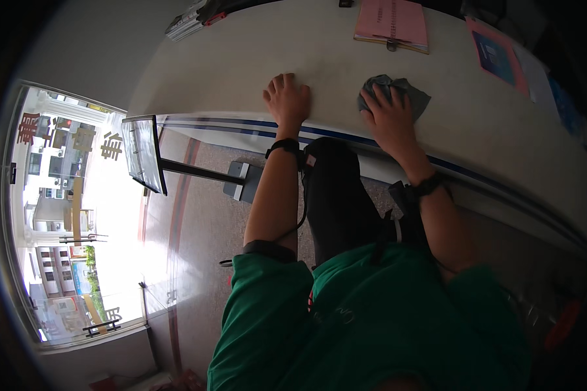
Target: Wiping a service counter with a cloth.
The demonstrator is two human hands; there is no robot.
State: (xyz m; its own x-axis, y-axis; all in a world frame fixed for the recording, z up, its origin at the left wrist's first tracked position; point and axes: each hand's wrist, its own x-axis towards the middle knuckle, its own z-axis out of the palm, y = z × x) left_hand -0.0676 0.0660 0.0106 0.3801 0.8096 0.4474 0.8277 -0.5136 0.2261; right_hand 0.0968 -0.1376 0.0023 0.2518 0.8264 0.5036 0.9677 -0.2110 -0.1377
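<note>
My left hand (288, 101) rests near the front edge of a pale counter top (215, 73), fingers slightly curled and nothing seen in it. To its right, my right hand (390, 115) presses on a crumpled grey-green cloth (418, 99) that lies on the same surface. Its fingers are spread over the cloth, which sticks out on both sides of the hand. Both wrists carry dark straps.
A pink folder (391, 22) with a metal clip lies beyond the cloth. Booklets and papers (499, 56) are at the far right, a stack of papers (193, 24) at the far left. A stand with a framed panel (144, 154) rises left of the counter, beside glass doors (54, 215).
</note>
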